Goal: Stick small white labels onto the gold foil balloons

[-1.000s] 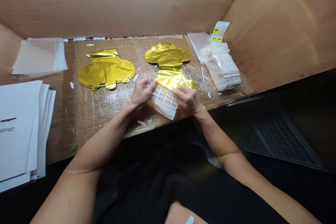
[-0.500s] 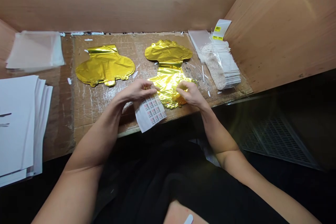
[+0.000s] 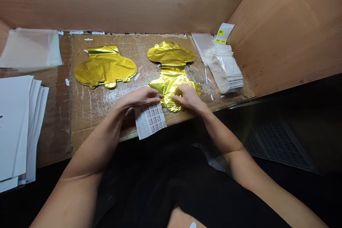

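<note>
Pinched in my left hand (image 3: 146,97) is a sheet of stickers (image 3: 155,119), printed with small rows of CE and warning marks, which hangs over the front edge of the table. My right hand (image 3: 188,97) has its fingertips drawn together low over the lower part of a gold foil balloon (image 3: 171,74); whether a small sticker is between them is hidden. The balloon lies flat with its wide ends toward and away from me. To the left lies a stack of folded gold foil balloons (image 3: 107,67).
Clear plastic bags (image 3: 32,50) lie at the back left, behind a pile of white paper sheets (image 3: 13,124). At the right stand a bundle of white cards (image 3: 232,67) and a clear bag (image 3: 200,44). Wooden panels (image 3: 133,0) close off the back and right.
My right hand has moved left and slightly down, closer to my left hand over the balloon. The sticker sheet in my left hand has dropped a little.
</note>
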A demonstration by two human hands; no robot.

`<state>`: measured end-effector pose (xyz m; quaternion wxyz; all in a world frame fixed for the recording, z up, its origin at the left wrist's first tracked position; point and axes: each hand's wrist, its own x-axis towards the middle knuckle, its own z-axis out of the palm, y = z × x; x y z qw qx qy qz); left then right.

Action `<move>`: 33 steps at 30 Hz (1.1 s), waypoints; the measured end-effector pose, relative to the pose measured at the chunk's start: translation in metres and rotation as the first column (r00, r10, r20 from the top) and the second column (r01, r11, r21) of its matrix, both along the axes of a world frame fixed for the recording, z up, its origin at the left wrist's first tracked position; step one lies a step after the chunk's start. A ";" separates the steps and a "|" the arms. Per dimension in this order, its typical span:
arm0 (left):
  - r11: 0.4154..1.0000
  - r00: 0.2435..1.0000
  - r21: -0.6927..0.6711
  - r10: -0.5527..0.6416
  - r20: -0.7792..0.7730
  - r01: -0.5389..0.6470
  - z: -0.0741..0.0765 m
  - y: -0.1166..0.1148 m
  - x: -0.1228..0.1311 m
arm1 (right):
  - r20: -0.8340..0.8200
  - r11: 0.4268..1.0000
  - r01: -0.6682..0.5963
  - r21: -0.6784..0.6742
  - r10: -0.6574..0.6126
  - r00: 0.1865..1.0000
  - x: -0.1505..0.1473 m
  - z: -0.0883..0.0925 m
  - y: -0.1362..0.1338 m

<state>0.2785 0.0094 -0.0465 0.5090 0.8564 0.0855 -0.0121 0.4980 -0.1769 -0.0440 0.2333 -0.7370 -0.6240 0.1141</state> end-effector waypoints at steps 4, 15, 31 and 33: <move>0.994 0.999 -0.098 -0.038 0.032 0.041 0.014 -0.001 -0.005 | -0.083 0.995 -0.042 -0.088 0.035 0.996 0.006 0.000 0.005; 0.991 0.992 -0.039 -0.128 -0.015 0.127 0.007 -0.004 -0.002 | -0.502 0.929 -0.233 -0.288 0.061 0.863 0.040 0.050 0.037; 0.851 0.818 -0.343 0.498 0.286 -0.398 0.006 -0.015 0.011 | -0.174 0.991 -0.061 0.123 0.082 0.981 -0.012 0.051 0.018; 0.854 0.802 -0.306 0.508 0.315 -0.421 0.005 -0.019 0.014 | -0.160 0.985 -0.058 0.163 0.085 0.983 -0.041 0.032 0.012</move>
